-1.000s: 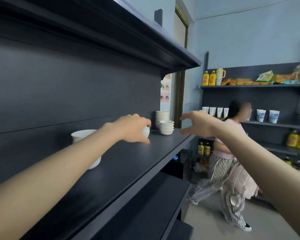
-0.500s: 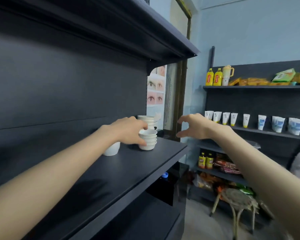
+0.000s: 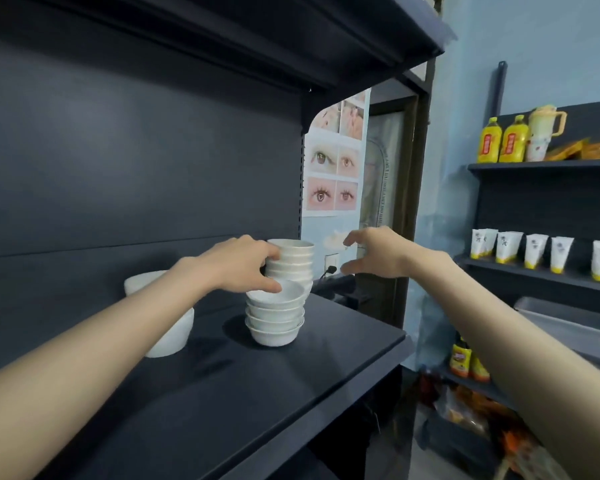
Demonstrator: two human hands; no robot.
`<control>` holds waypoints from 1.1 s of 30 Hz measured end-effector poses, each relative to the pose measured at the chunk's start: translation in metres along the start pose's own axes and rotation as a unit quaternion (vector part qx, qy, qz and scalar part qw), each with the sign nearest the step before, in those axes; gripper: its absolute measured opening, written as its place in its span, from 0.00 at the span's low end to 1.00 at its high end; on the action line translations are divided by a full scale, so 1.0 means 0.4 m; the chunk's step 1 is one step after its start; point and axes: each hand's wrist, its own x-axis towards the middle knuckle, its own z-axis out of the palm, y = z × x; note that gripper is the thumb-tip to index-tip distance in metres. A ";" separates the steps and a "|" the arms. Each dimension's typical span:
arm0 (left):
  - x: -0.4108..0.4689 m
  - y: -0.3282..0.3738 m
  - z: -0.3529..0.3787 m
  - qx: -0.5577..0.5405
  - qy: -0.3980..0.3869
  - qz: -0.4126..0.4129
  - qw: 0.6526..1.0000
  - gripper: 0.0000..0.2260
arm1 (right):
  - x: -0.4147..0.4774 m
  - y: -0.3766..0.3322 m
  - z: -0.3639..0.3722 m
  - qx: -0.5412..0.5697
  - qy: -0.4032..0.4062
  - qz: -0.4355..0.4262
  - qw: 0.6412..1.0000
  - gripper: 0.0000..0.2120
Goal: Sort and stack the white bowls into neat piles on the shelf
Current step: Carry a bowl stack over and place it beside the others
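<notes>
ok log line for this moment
left hand: thumb on front stack top bowl | right hand: open, empty, beside rear stack | lone bowl: on shelf, leftmost

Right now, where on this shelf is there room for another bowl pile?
Bare shelf lies right of the front bowl stack, out to the end, and along the front strip. Crowded at the back: the rear stack, left hand and large bowl sit close together.

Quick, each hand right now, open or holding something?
Left hand: curled round the rear stack of bowls.
Right hand: open, holding nothing, beside that stack.
</notes>
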 end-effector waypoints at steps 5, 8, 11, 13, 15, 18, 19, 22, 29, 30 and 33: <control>0.190 -0.017 0.047 -0.001 0.014 -0.041 0.999 0.27 | 0.186 0.114 0.028 0.004 -0.010 -0.036 0.999 0.29; 0.280 -0.020 0.066 0.003 0.016 -0.070 0.997 0.29 | 0.284 0.166 0.044 0.023 -0.013 -0.064 0.998 0.29; 0.341 -0.023 0.085 0.004 0.021 -0.102 0.995 0.29 | 0.377 0.211 0.072 0.049 -0.016 -0.088 0.995 0.29; 0.369 -0.025 0.105 -0.007 0.024 -0.128 0.991 0.29 | 0.430 0.231 0.094 0.070 -0.026 -0.110 0.991 0.29; 0.397 -0.013 0.135 -0.012 0.029 -0.167 0.985 0.29 | 0.486 0.258 0.121 0.082 -0.040 -0.145 0.985 0.30; 0.406 0.000 0.160 -0.014 0.044 -0.210 0.977 0.29 | 0.537 0.273 0.158 0.094 -0.051 -0.189 0.976 0.30; 0.416 0.017 0.171 -0.016 0.051 -0.233 0.971 0.29 | 0.557 0.289 0.166 0.099 -0.058 -0.211 0.971 0.30; 0.435 0.061 0.187 -0.024 0.060 -0.292 0.954 0.31 | 0.607 0.329 0.185 0.129 -0.086 -0.252 0.955 0.32; 0.470 0.153 0.240 -0.043 0.093 -0.390 0.915 0.35 | 0.677 0.368 0.249 0.198 -0.126 -0.320 0.918 0.37; 0.477 0.163 0.246 -0.050 0.104 -0.398 0.910 0.36 | 0.685 0.369 0.260 0.206 -0.130 -0.324 0.914 0.38; 0.493 0.179 0.260 -0.073 0.142 -0.414 0.896 0.36 | 0.708 0.371 0.286 0.236 -0.140 -0.328 0.904 0.41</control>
